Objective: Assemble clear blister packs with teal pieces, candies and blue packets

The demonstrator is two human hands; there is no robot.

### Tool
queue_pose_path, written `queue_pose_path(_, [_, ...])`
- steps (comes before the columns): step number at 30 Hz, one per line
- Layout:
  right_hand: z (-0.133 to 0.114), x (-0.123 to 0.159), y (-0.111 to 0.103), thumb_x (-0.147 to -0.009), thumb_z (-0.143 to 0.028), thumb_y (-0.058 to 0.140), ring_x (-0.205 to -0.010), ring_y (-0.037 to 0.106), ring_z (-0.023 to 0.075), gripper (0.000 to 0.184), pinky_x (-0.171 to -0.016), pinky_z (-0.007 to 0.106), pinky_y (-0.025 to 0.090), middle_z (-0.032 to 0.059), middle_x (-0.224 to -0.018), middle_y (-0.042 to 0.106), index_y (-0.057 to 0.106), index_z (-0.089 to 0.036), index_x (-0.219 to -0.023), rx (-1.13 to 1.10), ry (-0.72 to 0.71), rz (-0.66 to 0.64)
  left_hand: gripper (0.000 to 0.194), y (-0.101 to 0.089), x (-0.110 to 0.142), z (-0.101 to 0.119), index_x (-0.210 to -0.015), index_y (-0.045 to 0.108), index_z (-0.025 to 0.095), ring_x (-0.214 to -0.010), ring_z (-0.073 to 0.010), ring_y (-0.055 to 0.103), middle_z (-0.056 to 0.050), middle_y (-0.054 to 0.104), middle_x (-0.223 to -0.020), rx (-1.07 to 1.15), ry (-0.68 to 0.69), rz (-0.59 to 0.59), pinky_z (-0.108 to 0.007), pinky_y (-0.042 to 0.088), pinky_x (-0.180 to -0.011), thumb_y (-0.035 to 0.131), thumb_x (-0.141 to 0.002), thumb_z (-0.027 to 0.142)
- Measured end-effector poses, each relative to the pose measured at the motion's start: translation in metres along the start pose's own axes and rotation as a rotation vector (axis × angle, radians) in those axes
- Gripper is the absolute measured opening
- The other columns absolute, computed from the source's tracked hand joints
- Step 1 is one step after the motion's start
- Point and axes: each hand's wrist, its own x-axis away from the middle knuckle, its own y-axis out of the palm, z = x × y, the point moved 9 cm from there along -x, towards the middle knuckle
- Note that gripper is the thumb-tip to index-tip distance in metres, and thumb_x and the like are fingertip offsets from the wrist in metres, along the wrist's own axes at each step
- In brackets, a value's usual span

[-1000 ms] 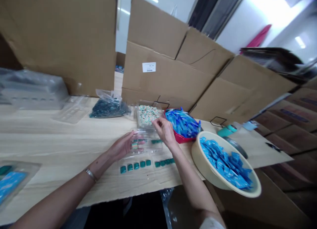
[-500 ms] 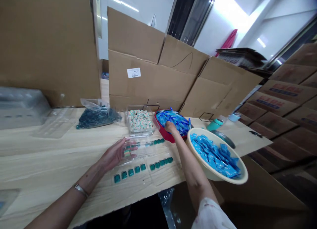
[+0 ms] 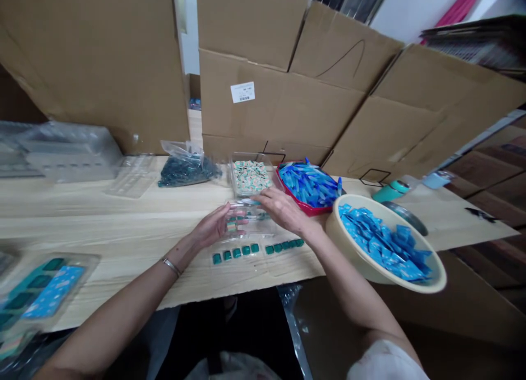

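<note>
The left hand (image 3: 213,229) and the right hand (image 3: 283,213) are both open and reach in toward each other. Their fingers touch a clear plastic tray (image 3: 250,218) in the middle, but I cannot tell if they grip it. The tray sits on the wood surface (image 3: 123,232), with two short rows of green squares (image 3: 238,253) in clear plastic just in front of it. Behind it is a clear box of patterned bits (image 3: 250,177). To the right, a red tray (image 3: 304,209) holds blue packets (image 3: 308,185), and a cream bowl (image 3: 361,259) holds more blue packets (image 3: 384,243). At the near left, a clear pack (image 3: 45,289) seems filled with green squares and a blue card. The heaps look big, so it seems much is left.
</note>
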Motion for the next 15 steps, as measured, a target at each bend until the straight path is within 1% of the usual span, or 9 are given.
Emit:
queue_pose_path(3, [-0.01, -0.013, 0.022, -0.089, -0.011, 0.045, -0.099, 0.053, 0.0191, 0.031, -0.087, 0.032, 0.043, 0.0071, -0.101, 0.062, 0.06, -0.022, -0.114, 0.107, 0.008, -0.036, 0.028, 0.006, 0.002, 0.0, -0.11, 0.057, 0.018, -0.1, -0.0284, 0.062, -0.015, 0.061, -0.117, -0.038, 0.005, -0.028, -0.052, 0.05, -0.084, 0.05, -0.088, 0.034])
queue_pose_path(5, [-0.014, -0.019, 0.028, -0.088, -0.01, 0.047, -0.098, 0.053, 0.0185, 0.028, -0.086, 0.03, 0.043, 0.0072, -0.1, 0.061, 0.06, -0.02, -0.111, 0.17, 0.025, -0.047, 0.028, 0.008, 0.004, -0.001, -0.111, 0.057, 0.017, -0.102, -0.0291, 0.062, -0.016, 0.06, -0.12, -0.07, 0.014, -0.033, -0.05, 0.05, -0.084, 0.051, -0.088, 0.032])
queue_pose_path(7, [-0.016, -0.019, 0.023, -0.089, -0.013, 0.048, -0.098, 0.052, 0.0188, 0.025, -0.085, 0.03, 0.044, 0.0082, -0.102, 0.06, 0.059, -0.018, -0.111, 0.233, 0.058, -0.026, 0.028, 0.007, 0.005, -0.001, -0.111, 0.057, 0.017, -0.105, -0.0301, 0.06, -0.016, 0.059, -0.121, -0.1, 0.014, -0.021, -0.049, 0.051, -0.083, 0.051, -0.087, 0.031])
queue_pose_path(9, [-0.008, -0.009, 0.009, -0.09, -0.018, 0.047, -0.099, 0.052, 0.02, 0.022, -0.083, 0.03, 0.045, 0.0099, -0.104, 0.059, 0.058, -0.017, -0.109, 0.294, 0.138, -0.007, 0.029, 0.005, 0.004, -0.003, -0.112, 0.058, 0.016, -0.108, -0.0311, 0.059, -0.016, 0.058, -0.123, -0.13, -0.003, -0.003, -0.048, 0.052, -0.083, 0.052, -0.087, 0.031])
queue_pose_path(10, [0.003, 0.001, 0.0, -0.091, -0.017, 0.046, -0.099, 0.053, 0.0206, 0.021, -0.081, 0.03, 0.046, 0.0107, -0.104, 0.059, 0.059, -0.016, -0.107, 0.324, 0.217, -0.011, 0.03, 0.003, 0.003, -0.003, -0.112, 0.058, 0.016, -0.11, -0.0315, 0.058, -0.016, 0.058, -0.124, -0.143, -0.011, 0.005, -0.048, 0.052, -0.083, 0.052, -0.087, 0.032])
queue_pose_path(12, [0.041, 0.037, -0.02, -0.09, -0.01, 0.042, -0.098, 0.056, 0.0215, 0.023, -0.079, 0.031, 0.047, 0.0128, -0.104, 0.061, 0.06, -0.015, -0.102, 0.37, 0.491, -0.075, 0.031, 0.001, 0.002, -0.003, -0.112, 0.058, 0.016, -0.112, -0.0317, 0.056, -0.016, 0.056, -0.127, -0.168, -0.019, 0.016, -0.048, 0.052, -0.084, 0.052, -0.087, 0.032])
queue_pose_path(13, [0.064, 0.063, -0.031, -0.088, -0.005, 0.04, -0.097, 0.058, 0.022, 0.026, -0.078, 0.031, 0.047, 0.0144, -0.104, 0.062, 0.061, -0.014, -0.101, 0.389, 0.658, -0.115, 0.031, 0.001, 0.002, -0.003, -0.112, 0.058, 0.016, -0.113, -0.0315, 0.055, -0.016, 0.055, -0.128, -0.176, -0.022, 0.019, -0.048, 0.052, -0.084, 0.052, -0.087, 0.033])
queue_pose_path(14, [0.089, 0.094, -0.038, -0.087, -0.004, 0.038, -0.095, 0.06, 0.0234, 0.029, -0.078, 0.033, 0.047, 0.0173, -0.104, 0.063, 0.061, -0.011, -0.103, 0.384, 0.85, -0.194, 0.031, 0.002, 0.002, -0.003, -0.112, 0.058, 0.016, -0.113, -0.0314, 0.055, -0.017, 0.055, -0.128, -0.18, -0.024, 0.019, -0.048, 0.052, -0.084, 0.051, -0.087, 0.033])
queue_pose_path(15, [0.109, 0.122, -0.043, -0.089, -0.006, 0.036, -0.096, 0.061, 0.0251, 0.03, -0.079, 0.035, 0.047, 0.02, -0.104, 0.063, 0.061, -0.009, -0.105, 0.358, 0.982, -0.268, 0.031, 0.003, 0.003, -0.004, -0.111, 0.058, 0.015, -0.113, -0.0313, 0.055, -0.017, 0.055, -0.128, -0.18, -0.026, 0.018, -0.048, 0.052, -0.084, 0.051, -0.087, 0.033])
